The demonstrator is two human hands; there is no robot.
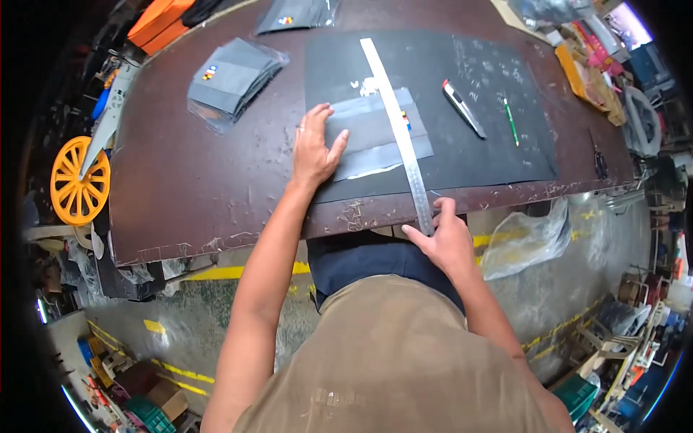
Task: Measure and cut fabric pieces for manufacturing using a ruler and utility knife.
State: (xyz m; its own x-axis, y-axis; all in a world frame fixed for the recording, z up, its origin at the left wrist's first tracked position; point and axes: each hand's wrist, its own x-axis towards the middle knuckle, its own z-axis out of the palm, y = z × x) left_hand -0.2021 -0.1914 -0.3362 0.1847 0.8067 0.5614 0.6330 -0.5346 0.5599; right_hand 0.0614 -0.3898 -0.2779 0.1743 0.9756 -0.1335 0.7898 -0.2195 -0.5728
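Observation:
A long metal ruler (pixel 396 124) lies aslant across a grey fabric-like sheet (pixel 366 135) with a small coloured label on its right part. The sheet rests on a dark cutting mat (pixel 469 155). My left hand (pixel 315 151) is at the sheet's left edge, thumb apart from the fingers and nothing gripped. Beyond the table's near edge, my right hand (pixel 445 237) pinches the ruler's near end between thumb and fingers. A box cutter (pixel 463 108) and a green pencil (pixel 511 123) lie on the mat, right of the ruler.
The mat lies on a brown table (pixel 180 180) with a worn near edge. A stack of grey pieces (pixel 234 81) sits to the left, with more grey pieces (pixel 297 14) at the back. A yellow spoked wheel (pixel 81 180) stands beyond the left edge; clear plastic (pixel 530 242) hangs at right.

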